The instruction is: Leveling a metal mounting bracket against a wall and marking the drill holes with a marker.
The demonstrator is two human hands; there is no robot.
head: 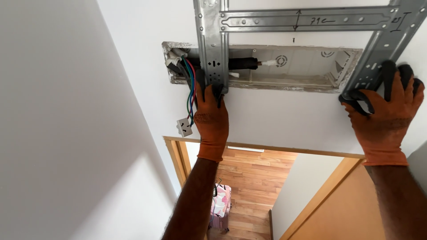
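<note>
- Surface: a white plastered wall (275, 115), viewed steeply from below, with a long rectangular recessed box (293, 66) cut into it above a wooden door frame (267, 149).
- Mounted item: a galvanised metal mounting bracket (307, 20) lies flat against the wall across the recess — one horizontal rail and two downward legs.
- Left hand (211, 118): orange glove with black fingertips, fingers closed around the lower end of the left leg, just below the recess edge.
- Right hand (384, 111): same glove type, fingers spread and curled over the lower end of the right, slanted leg, palm pressed toward the wall.
- Recess contents: a bundle of red, green and blue wires (191, 89) hangs from the left end, with a small white socket (184, 126) dangling at the bottom; a black insulated pipe (242, 63) runs horizontally inside.
- Room: through the doorway, a wood-plank floor (253, 178) and a pink patterned bag (221, 202) standing on it.
- Limits of view: the bracket's top and right end are cut off by the frame edge; the left leg covers part of the pipe and wires — their connections cannot be made out. Fasteners, if any, cannot be told.
</note>
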